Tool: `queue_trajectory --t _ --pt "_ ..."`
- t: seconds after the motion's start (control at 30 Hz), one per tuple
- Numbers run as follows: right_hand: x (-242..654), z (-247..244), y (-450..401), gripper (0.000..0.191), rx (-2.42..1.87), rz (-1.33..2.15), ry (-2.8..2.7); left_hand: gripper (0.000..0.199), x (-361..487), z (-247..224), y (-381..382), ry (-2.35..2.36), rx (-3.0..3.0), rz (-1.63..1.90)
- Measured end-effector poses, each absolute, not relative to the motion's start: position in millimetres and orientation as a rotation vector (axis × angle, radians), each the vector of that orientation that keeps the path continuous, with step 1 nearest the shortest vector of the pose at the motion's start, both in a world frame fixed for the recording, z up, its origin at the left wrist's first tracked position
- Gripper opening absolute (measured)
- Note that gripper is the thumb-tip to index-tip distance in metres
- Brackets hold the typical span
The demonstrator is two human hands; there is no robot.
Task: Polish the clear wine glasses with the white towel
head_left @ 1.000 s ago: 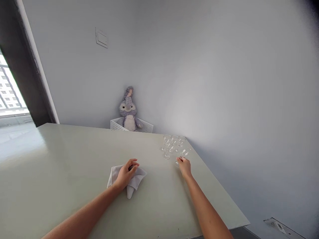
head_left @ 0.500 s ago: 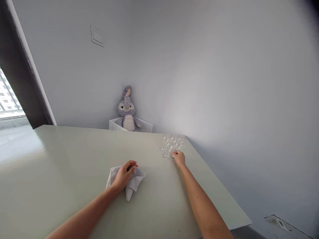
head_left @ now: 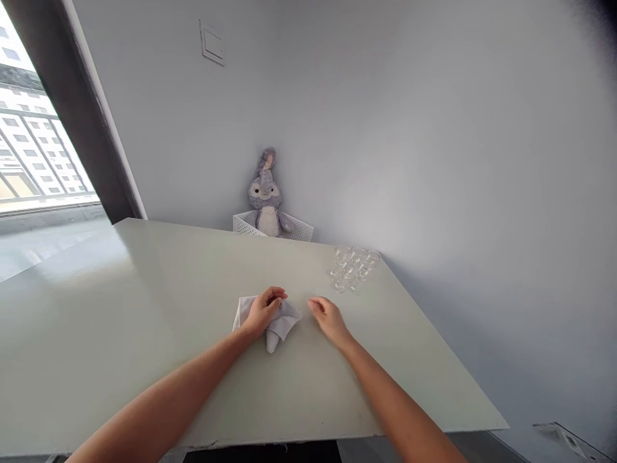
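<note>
1. The crumpled white cloth (head_left: 287, 315) lies on the glossy pale table (head_left: 144, 283), with one corner pointing toward the person.
2. The left hand (head_left: 263, 312) sits on top of the cloth, its fingers curled down and clamped on a fold. The left forearm reaches in low from the lower left.
3. The right hand (head_left: 328, 319) is empty and open, fingers loosely curved and pointing toward the cloth. It is just beside the cloth, on its right, without touching it. The right forearm comes in from the lower right.
4. A tight cluster of small stemmed glasses (head_left: 353, 269) stands upright beyond the cloth and to its right, well apart from it.
5. Farther beyond the cloth, a grey plush rabbit (head_left: 264, 196) sits in a white perforated basket (head_left: 299, 228).
</note>
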State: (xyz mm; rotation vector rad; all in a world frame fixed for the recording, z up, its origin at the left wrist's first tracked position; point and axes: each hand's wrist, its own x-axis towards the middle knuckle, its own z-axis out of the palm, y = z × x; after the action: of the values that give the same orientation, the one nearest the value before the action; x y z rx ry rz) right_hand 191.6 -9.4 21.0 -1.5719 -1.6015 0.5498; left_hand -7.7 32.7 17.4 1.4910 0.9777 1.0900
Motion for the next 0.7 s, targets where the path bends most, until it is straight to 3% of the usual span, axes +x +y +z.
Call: queue_trajectory --t 0.13,0.23,0.43,0.57,0.7 --pt "138 19 3 0.022 -1.500 0.727 -1.632 0.025 -14 21 28 0.954 1.664 1.198" --pt "135 27 10 0.024 -1.489 0.944 -1.419 0.022 -22 24 30 1.062 1.761 1.352" --pt "185 105 2 0.022 -1.376 0.787 -1.327 0.022 -30 19 47 1.251 1.505 1.534" --pt "191 146 -24 0.018 -1.439 0.566 -1.603 0.024 -30 15 52 1.267 1.398 1.516" --pt "182 134 -61 0.023 -1.570 0.617 -2.169 0.027 -32 12 53 1.318 1.329 1.473"
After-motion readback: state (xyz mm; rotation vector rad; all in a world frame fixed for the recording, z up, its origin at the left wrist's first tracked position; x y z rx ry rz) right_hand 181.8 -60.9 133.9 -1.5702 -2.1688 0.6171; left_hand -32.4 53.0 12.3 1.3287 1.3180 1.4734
